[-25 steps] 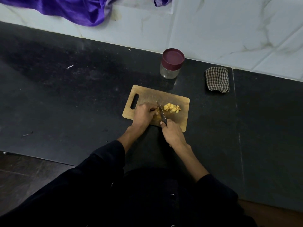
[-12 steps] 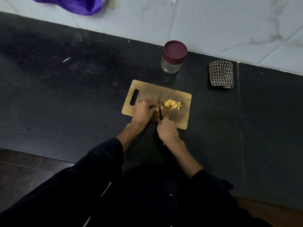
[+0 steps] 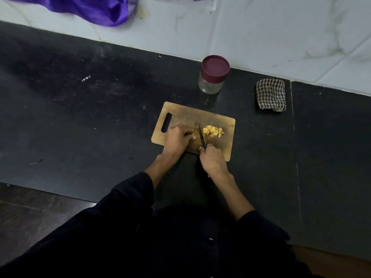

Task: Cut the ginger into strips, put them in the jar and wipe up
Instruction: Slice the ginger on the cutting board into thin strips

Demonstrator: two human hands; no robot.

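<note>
A small brown knob of uncut ginger (image 3: 193,133) lies near the middle of a rectangular wooden chopping board with a slot handle (image 3: 181,115), pinned under the curled fingertips of the left hand (image 3: 177,138), which pinches it against the wood and hides most of it. Just to its right the dark-handled, narrow-bladed knife (image 3: 202,135) stands edge-down on the board, its handle wrapped in the closed fingers of the right hand (image 3: 212,160) at the board's near edge. Beyond the blade sits a loose heap of pale yellow ginger slices (image 3: 213,131), close to the knife but apart from the uncut piece. Behind the board, on the black stone counter (image 3: 80,121), stands a clear glass jar with a maroon screw lid (image 3: 213,75), lid on. A folded brown-and-white checked cloth (image 3: 271,95) lies well to the right of it, by the white marble-look wall (image 3: 281,33). Purple satin fabric (image 3: 96,9) hangs at the top left. Compared with half a second earlier, the hands, knife and heap keep the same arrangement; only the camera has tilted, showing more purple fabric.
</note>
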